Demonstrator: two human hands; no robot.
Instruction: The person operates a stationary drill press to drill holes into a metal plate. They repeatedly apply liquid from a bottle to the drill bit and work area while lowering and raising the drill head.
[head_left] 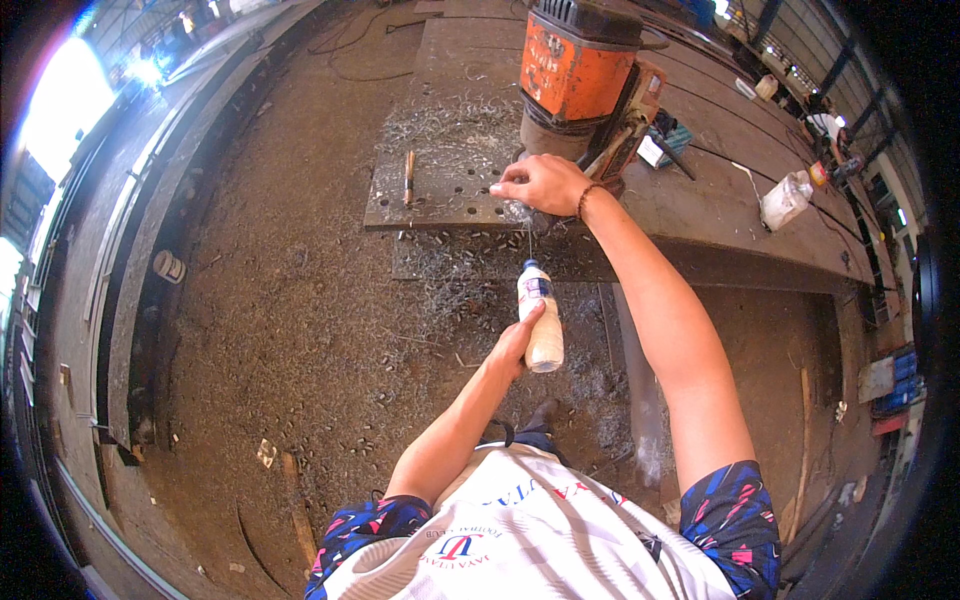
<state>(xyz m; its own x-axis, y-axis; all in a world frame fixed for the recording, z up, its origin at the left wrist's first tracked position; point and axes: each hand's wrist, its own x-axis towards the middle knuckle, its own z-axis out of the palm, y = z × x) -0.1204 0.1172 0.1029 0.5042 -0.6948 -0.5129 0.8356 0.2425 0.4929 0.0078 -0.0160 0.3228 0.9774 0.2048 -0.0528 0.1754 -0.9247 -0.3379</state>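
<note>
Gripping the bottle (545, 338), the worker's left hand (517, 341) had its fingers wrapped round the side and the thumb pointing up toward the cap (531, 265). The bottle was held nearly upright just off the front edge of the plate (385, 213), below the orange drill (580, 75). A thin line showed above the cap, reaching toward the drill's lower end; whether it was a spout or a jet could not be told. Pale liquid filled much of the bottle, so plenty appeared to be left.

The right hand (550, 187) was at the drill's lower end, its fingers bent; whether they pinched anything could not be made out.

Judging by the dark round holes (470, 211) in the plate, part of the drilling was already done. Swarf (445, 122) lay thick behind them, and more scraps littered the floor (300, 330), which also suggested a good deal of finished cutting. The spot beneath the drill was hidden by the hand, so how deep that cut stood, or how many holes remained, could not be judged. Wetting the cutter seemed to be the step in hand, with the drill standing on the plate. A marker-like stick (409, 180) lay left of the holes.
</note>
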